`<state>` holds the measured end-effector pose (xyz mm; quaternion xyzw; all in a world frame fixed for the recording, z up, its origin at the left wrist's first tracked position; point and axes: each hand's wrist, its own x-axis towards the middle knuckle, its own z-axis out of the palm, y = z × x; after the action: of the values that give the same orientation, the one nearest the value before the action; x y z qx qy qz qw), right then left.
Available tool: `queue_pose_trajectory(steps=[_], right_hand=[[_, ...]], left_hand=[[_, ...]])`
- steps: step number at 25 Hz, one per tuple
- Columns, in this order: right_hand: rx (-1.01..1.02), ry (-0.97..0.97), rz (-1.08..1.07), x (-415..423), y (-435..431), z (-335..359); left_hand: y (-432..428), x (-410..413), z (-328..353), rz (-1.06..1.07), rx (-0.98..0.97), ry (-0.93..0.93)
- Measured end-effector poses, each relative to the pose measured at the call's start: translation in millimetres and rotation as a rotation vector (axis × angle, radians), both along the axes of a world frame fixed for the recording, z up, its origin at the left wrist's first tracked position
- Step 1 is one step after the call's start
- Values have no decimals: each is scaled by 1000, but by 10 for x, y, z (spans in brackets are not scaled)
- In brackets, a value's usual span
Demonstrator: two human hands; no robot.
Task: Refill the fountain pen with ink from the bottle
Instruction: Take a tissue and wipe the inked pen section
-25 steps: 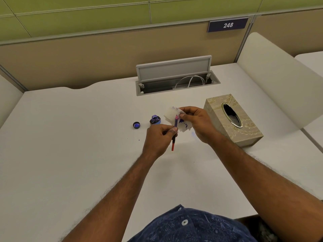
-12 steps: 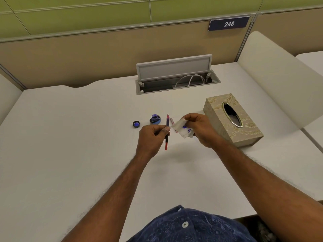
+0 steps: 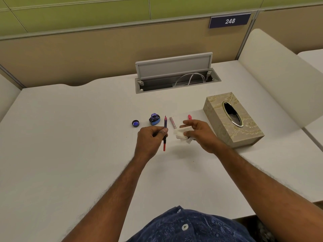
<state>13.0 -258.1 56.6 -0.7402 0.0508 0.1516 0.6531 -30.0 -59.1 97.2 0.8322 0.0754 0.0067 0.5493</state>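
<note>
I had the pen section [image 3: 164, 132] pinched in my left hand [image 3: 151, 139], thumb and forefinger closed around its dark middle, with the nib end pointing away from me toward the far side of the desk [image 3: 70, 137] and the red converter end sticking out below my fingers toward my body. The pen was held roughly upright in the view, its tip reaching up level with the ink bottle [image 3: 154, 119].

The ink bottle stood open on the desk just beyond my left hand and slightly to its left, apart from the pen tip but near it. Its cap [image 3: 135, 123] lay further left, well clear of my fingers, inside facing up and stained blue.

My right hand [image 3: 199, 132] was curled loosely around a crumpled white tissue [image 3: 181, 135], gripping it between the fingers and palm; the tissue bulged out on the side facing the pen, close to it but not touching. Between the two hands, a little farther from me, the patterned pen barrel [image 3: 173, 122] lay flat on the desk, angled, untouched by either hand. A red pen cap [image 3: 189, 117] showed just past my right fingers, also on the desk.

The beige tissue box [image 3: 232, 119] sat to the right of my right hand, near the wrist. Behind everything the cable tray [image 3: 174, 75] in the desk stood with its lid raised.
</note>
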Motion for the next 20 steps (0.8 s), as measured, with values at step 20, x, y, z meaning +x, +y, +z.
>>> queue_pose_trajectory(steps=[20], right_hand=[[-659,-463,112,-185,30,-791]], left_hand=[[13,105,-173,28,-14,66]])
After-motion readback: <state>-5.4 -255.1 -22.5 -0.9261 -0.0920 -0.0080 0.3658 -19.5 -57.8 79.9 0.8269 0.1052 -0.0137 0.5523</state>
